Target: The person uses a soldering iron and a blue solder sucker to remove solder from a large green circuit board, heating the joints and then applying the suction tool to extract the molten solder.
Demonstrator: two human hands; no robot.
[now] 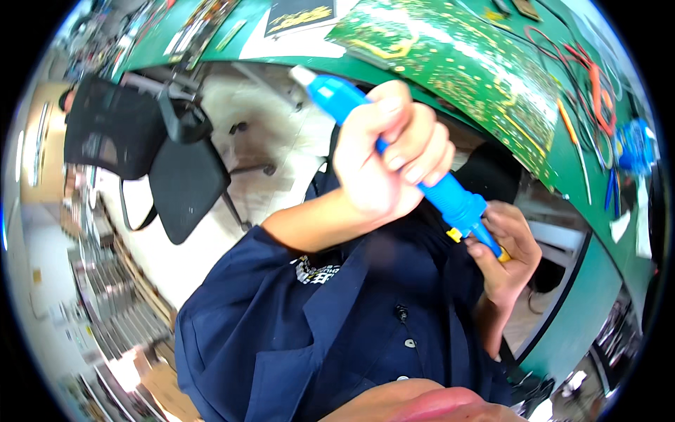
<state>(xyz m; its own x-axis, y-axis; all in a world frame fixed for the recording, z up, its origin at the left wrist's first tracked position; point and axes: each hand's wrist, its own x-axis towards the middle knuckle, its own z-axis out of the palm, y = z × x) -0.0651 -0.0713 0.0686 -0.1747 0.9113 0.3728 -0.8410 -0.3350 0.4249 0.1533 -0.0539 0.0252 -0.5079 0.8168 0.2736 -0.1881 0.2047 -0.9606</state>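
Observation:
A blue solder sucker (450, 199) with a pale tip slants across the middle, in front of my chest. Its tip points up and left, past the bench edge. My left hand (390, 151) is wrapped round the barrel, its fingers curled over the top. At the lower right end, my right hand (512, 246) pinches the plunger end, where bits of yellow show beside the fingers. Beyond the tool, a large green circuit board (457, 67) lies on the green bench (598, 193), with its near edge close to my left hand.
Red and black test leads (598, 91) lie coiled at the right, near an orange-handled tool (571, 130), blue tweezers (613, 188) and a blue bottle (636, 146). A dark board (301, 15) rests on white paper at the back. A black chair (186, 186) stands left.

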